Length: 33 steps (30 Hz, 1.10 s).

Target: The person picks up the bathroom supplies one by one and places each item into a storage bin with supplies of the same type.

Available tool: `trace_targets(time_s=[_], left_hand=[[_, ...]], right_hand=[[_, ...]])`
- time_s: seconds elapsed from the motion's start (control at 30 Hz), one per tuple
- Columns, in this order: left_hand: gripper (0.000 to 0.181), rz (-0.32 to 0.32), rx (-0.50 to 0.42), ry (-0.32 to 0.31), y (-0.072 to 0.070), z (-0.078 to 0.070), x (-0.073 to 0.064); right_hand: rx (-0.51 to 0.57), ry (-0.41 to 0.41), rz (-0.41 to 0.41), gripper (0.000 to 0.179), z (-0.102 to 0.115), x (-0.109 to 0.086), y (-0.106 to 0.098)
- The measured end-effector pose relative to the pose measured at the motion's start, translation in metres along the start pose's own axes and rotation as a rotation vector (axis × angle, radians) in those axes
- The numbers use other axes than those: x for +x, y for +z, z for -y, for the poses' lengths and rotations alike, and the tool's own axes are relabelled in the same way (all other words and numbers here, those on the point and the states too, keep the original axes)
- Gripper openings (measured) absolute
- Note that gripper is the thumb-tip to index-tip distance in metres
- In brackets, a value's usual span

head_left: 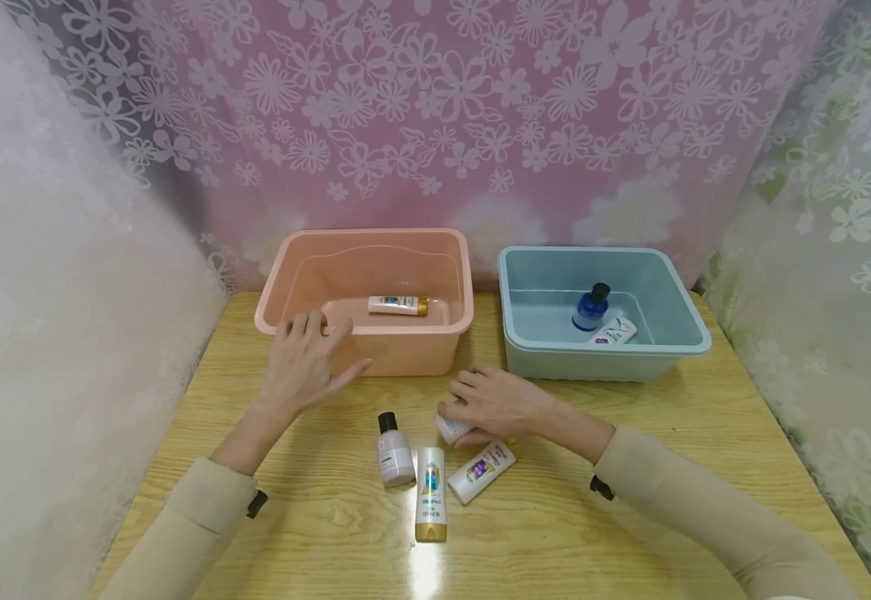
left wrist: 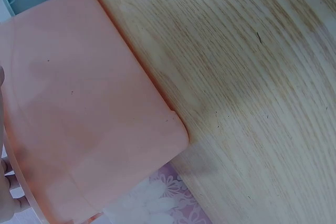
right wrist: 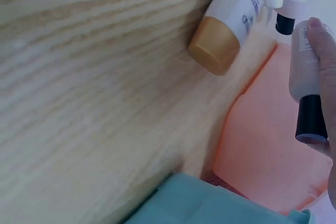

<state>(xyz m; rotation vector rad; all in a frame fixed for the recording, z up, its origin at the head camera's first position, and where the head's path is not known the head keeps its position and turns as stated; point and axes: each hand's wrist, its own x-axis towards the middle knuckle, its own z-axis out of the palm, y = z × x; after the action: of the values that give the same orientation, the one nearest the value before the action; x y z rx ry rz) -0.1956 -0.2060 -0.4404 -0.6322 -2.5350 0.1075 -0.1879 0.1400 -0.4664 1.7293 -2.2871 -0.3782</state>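
Note:
My right hand (head_left: 497,402) grips a small pale pink bottle (right wrist: 304,61) with a black cap, thumb along its side, low over the table. In the head view only the bottle's bottom end shows past the fingers. My left hand (head_left: 302,364) is at the near rim of the pink bin (head_left: 405,354), fingers over the edge and thumb spread, with nothing held. Between the hands lie a pale pink bottle (head_left: 395,457) with a black cap, a white tube (head_left: 431,492) with a gold cap, and a white bottle (head_left: 482,472) with a purple label.
Inside the pink bin lies a white tube (head_left: 393,305) with a gold cap. The blue bin (head_left: 600,363) to its right holds a dark blue bottle (head_left: 590,312) and a white bottle (head_left: 615,331). A flowered curtain (head_left: 435,108) hangs behind the wooden table (head_left: 315,533).

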Motion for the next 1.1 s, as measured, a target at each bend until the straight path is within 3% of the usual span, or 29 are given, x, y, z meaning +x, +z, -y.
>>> trace_targets(time_s=[0.3,0.6,1.1], left_hand=[[0.066,-0.007,0.001,0.001,-0.001,0.000,0.000],[0.067,-0.008,0.000,0.008,-0.001,-0.002,0.001],[0.071,-0.062,-0.011,0.016,0.002,0.001,-0.001]], right_hand=[[-0.015,-0.026,-0.037,0.054,-0.014,0.005,-0.016],[-0.114,-0.070,-0.095,0.056,-0.025,0.003,-0.030],[-0.173,-0.096,-0.068,0.061,-0.037,0.007,-0.053]])
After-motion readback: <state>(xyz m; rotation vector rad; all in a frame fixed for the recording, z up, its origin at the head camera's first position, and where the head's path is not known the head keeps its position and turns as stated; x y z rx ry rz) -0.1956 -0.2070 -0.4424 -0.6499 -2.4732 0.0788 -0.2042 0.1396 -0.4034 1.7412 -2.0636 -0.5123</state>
